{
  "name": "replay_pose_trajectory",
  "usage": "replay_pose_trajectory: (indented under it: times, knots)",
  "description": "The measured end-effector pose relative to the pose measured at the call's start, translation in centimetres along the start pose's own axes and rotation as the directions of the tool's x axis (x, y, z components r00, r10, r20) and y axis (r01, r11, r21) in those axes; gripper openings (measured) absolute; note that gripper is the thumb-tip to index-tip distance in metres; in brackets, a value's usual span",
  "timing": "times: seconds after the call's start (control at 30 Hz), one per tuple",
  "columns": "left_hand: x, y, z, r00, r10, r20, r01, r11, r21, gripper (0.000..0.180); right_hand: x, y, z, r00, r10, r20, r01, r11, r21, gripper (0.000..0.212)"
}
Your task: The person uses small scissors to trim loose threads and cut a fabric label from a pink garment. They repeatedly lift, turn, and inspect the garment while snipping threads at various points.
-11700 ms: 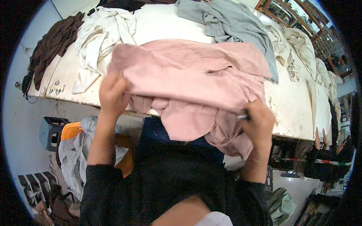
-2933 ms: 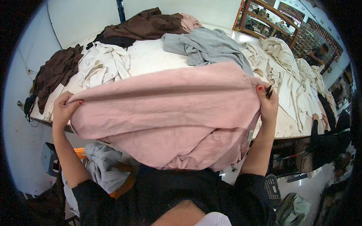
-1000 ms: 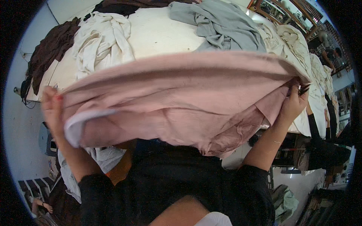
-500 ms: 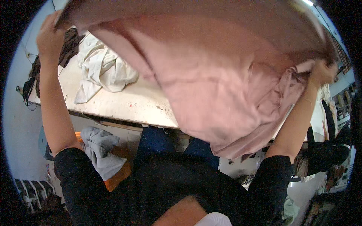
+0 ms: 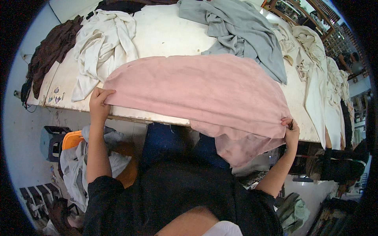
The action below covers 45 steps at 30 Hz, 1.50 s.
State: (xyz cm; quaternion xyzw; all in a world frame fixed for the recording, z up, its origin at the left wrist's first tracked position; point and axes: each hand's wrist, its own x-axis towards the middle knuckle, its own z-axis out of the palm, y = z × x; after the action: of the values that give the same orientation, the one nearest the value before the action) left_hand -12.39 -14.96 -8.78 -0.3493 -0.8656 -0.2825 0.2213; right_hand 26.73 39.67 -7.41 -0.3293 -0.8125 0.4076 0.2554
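Observation:
A pink piece of fabric [image 5: 197, 82] lies spread over the near part of the pale table, its near edge pulled taut between my hands. My left hand [image 5: 100, 101] pinches its left corner at the table's front edge. On the right, my right hand [image 5: 290, 129] grips the other end of that edge; something small and dark shows by its fingers, too small to name. A loose part of the pink fabric hangs below the table edge, left of my right hand.
On the table [image 5: 165, 37] lie white cloth [image 5: 100, 47], dark brown cloth [image 5: 55, 47], grey cloth [image 5: 246, 33] and cream cloth [image 5: 311, 51]. Below on the left stands an orange container [image 5: 72, 138] with light grey cloth [image 5: 75, 169]. Greenish cloth [image 5: 293, 214] sits low at the right.
Both hands have come down from high up, and the pink fabric, billowing in the air before, now lies on the table. The grey cloth behind it has come into view.

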Motion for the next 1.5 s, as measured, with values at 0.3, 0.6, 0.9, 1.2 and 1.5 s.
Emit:
replay_pose_trajectory:
  times: [0.3,0.6,0.9,1.2,1.5]
  knots:
    - [2.5,1.8,-2.5,0.985,0.073,-0.154,-0.063,0.995,0.071,0.041,-1.7,-7.4,0.0,0.965,-0.112,-0.239,-0.047,0.816,-0.576,0.030]
    - [8.9,18.1,-1.3,0.967,0.185,0.176,-0.086,0.885,-0.458,0.026,-5.3,-21.7,22.0,0.805,-0.593,0.009,0.548,0.748,0.374,0.045]
    - [9.3,18.2,-0.9,0.789,0.266,0.553,0.435,0.394,-0.810,0.031,-5.1,-22.3,21.3,0.897,-0.196,0.397,-0.210,0.601,0.771,0.018]
    - [7.8,17.2,1.3,0.777,0.343,0.528,0.091,0.769,-0.633,0.030,-4.0,-20.3,18.5,0.964,-0.071,0.255,-0.176,0.546,0.819,0.018]
    - [8.8,15.4,-3.2,0.676,0.361,0.643,0.431,0.514,-0.742,0.018,-0.8,-18.5,15.6,0.879,-0.364,-0.308,0.456,0.829,0.324,0.016]
